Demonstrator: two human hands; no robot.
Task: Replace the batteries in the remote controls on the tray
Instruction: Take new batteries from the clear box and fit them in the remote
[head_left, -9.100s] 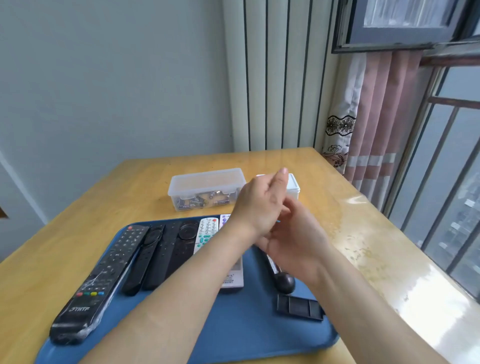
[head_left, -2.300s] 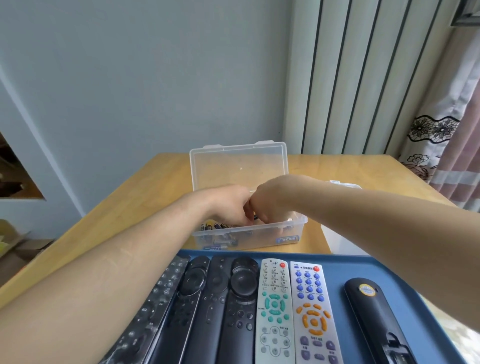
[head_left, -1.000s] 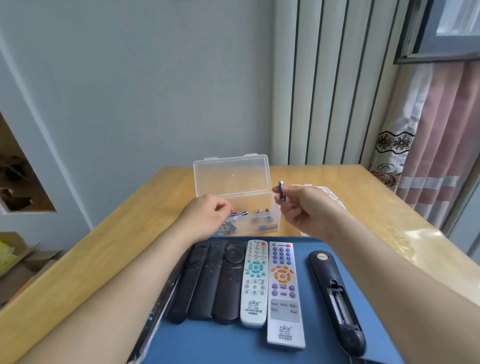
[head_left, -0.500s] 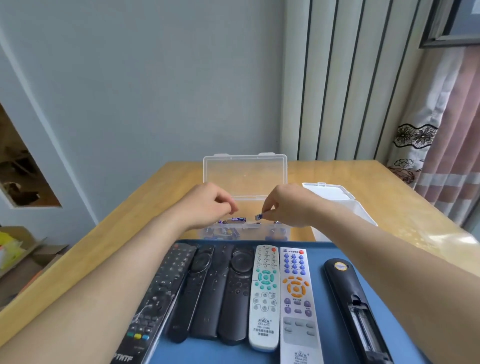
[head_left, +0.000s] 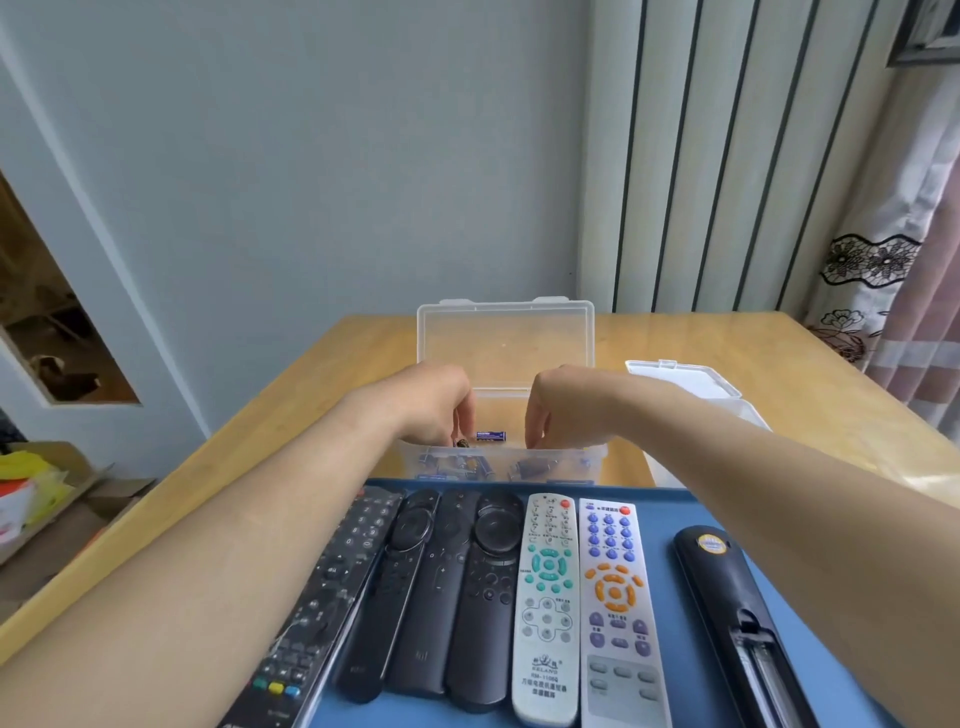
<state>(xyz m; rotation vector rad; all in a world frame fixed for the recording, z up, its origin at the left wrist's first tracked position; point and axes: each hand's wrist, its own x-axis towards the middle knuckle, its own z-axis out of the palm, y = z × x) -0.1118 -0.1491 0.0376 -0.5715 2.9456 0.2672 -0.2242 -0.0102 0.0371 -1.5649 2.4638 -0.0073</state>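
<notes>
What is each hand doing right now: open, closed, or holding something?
Left hand: fingers curled, seems to pinch a battery at the clear box.
Right hand: fingers reach into the box, tips hidden; cannot tell.

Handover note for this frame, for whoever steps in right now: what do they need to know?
Left hand: fingers curled down inside the clear battery box; grip hidden.
Right hand: fingertips down in the same box; grip hidden too.
Its lid stands open, loose batteries inside, just beyond the blue tray.
Done: black remote at the tray's right lies back up, bay open, apparently empty.
Left: load and close it, then do the six face-up remotes beside it.
</notes>
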